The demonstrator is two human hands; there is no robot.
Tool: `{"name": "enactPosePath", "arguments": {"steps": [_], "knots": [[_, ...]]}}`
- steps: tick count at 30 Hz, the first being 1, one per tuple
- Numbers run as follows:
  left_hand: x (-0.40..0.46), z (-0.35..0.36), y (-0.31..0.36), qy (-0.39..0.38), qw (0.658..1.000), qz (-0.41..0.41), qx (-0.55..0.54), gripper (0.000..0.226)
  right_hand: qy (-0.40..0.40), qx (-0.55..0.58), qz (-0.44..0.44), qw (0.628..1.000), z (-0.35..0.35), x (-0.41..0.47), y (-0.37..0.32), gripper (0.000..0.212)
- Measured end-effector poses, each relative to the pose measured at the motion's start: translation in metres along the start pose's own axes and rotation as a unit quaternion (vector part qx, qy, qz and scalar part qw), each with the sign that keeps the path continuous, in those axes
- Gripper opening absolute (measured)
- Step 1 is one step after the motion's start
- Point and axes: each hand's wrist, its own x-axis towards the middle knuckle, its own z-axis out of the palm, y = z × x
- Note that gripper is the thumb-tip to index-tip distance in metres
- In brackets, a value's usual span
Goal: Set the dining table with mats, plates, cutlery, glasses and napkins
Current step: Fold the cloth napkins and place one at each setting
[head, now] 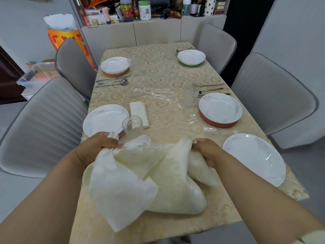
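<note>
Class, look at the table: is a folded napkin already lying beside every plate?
No: only one folded napkin lies beside the near-left plate; the other plates have none.

My fingers on both hands are mostly buried in the cloth napkin (140,173); only my left hand (98,147) thumb tip shows. The napkin covers the desk (158,71) middle near the front edge. Mat under the left-edge near plate (105,118) is almost fully hidden, just a sliver by the glass (132,123). No mat visible under the front-right corner plate (253,157). Far glasses (136,67) are blurred, nearly see-through. Shelf bottle labels (126,9) are unreadable. My forearms are cut off at the bottom edge.
</note>
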Motion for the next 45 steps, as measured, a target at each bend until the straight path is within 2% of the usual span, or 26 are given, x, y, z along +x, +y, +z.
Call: {"name": "enactPosePath", "arguments": {"steps": [1,3,5,6,7,8,9,10,11,12,13,14,15,19,21,22,24,26,28,30,33,35,39,41,43,45], "knots": [[-0.001,0.004,0.0,-0.01,1.0,-0.011,0.008,0.021,0.017,0.048,0.009,0.999,-0.001,0.0,-0.003,0.015],[-0.001,0.01,-0.006,-0.013,1.0,-0.024,0.013,0.035,0.002,0.121,0.013,0.993,-0.003,-0.005,-0.007,0.027],[0.001,0.014,-0.014,-0.033,0.998,-0.044,0.035,0.054,-0.026,0.064,-0.028,0.997,0.0,-0.013,-0.007,0.037],[0.003,0.014,-0.017,-0.037,0.996,-0.057,0.053,0.071,-0.033,0.006,-0.058,0.998,0.006,-0.017,-0.005,0.052],[0.004,0.015,-0.019,-0.042,0.995,-0.066,0.061,0.081,-0.04,-0.048,-0.089,0.994,0.012,-0.022,-0.004,0.079],[0.007,0.014,-0.023,-0.04,0.995,-0.068,0.059,0.083,-0.04,-0.091,-0.107,0.989,0.019,-0.024,-0.002,0.106],[0.01,0.015,-0.026,-0.041,0.994,-0.076,0.063,0.081,-0.033,-0.13,-0.115,0.984,0.027,-0.024,-0.001,0.125],[0.011,0.021,-0.026,-0.045,0.992,-0.086,0.076,0.078,-0.014,-0.164,-0.122,0.979,0.034,-0.022,0.0,0.132],[0.011,0.026,-0.026,-0.048,0.992,-0.09,0.076,0.065,0.014,-0.197,-0.127,0.972,0.041,-0.02,0.002,0.125],[0.011,0.031,-0.026,-0.05,0.992,-0.09,0.076,0.043,0.042,-0.214,-0.13,0.967,0.045,-0.016,0.002,0.104],[0.01,0.036,-0.028,-0.055,0.992,-0.086,0.077,0.023,0.066,-0.219,-0.135,0.964,0.047,-0.011,0.003,0.07],[0.012,0.038,-0.031,-0.056,0.992,-0.082,0.078,0.022,0.088,-0.218,-0.132,0.963,0.049,-0.009,0.002,0.035],[0.014,0.041,-0.033,-0.063,0.991,-0.084,0.078,0.021,0.105,-0.202,-0.13,0.965,0.049,-0.007,-0.001,0.018],[0.019,0.046,-0.038,-0.082,0.991,-0.076,0.066,0.006,0.123,-0.03,-0.047,0.991,0.037,-0.001,-0.038,0.024],[0.024,0.05,-0.038,-0.085,0.992,-0.084,0.051,0.027,0.124,0.001,-0.04,0.992,0.025,0.009,-0.064,0.022],[0.028,0.052,-0.039,-0.089,0.992,-0.081,0.041,0.03,0.137,-0.024,-0.044,0.989,0.019,0.017,-0.076,0.026],[0.033,0.059,-0.039,-0.098,0.992,-0.077,0.032,0.028,0.171,-0.145,-0.052,0.973,0.012,0.033,-0.096,0.039],[0.037,0.066,-0.036,-0.099,0.992,-0.076,0.024,0.017,0.199,-0.254,-0.042,0.946,0.01,0.048,-0.108,0.047],[0.041,0.072,-0.036,-0.098,0.993,-0.071,0.013,0.004,0.213,-0.308,-0.042,0.926,0.008,0.065,-0.116,0.047],[0.045,0.074,-0.038,-0.091,0.993,-0.072,0.001,0.004,0.241,-0.347,-0.044,0.905,0.009,0.079,-0.118,0.044],[0.049,0.074,-0.041,-0.076,0.994,-0.072,-0.023,0.022,0.232,-0.386,-0.053,0.891,0.006,0.103,-0.114,0.042],[0.052,0.073,-0.043,-0.064,0.995,-0.065,-0.043,0.021,0.214,-0.422,-0.046,0.88,0.006,0.11,-0.11,0.041],[0.052,0.069,-0.044,-0.034,0.994,-0.047,-0.091,0.031,0.206,-0.524,-0.023,0.826,0.006,0.108,-0.098,0.075],[0.049,0.068,-0.043,-0.026,0.996,-0.036,-0.082,0.035,0.228,-0.536,-0.073,0.809,0.011,0.097,-0.091,0.07],[0.044,0.068,-0.041,-0.016,0.997,-0.018,-0.077,0.027,0.206,-0.522,-0.108,0.82,0.018,0.08,-0.08,0.06],[0.038,0.068,-0.04,-0.001,0.997,0.006,-0.072,0.016,0.143,-0.431,-0.045,0.89,0.028,0.055,-0.071,0.062]]}}
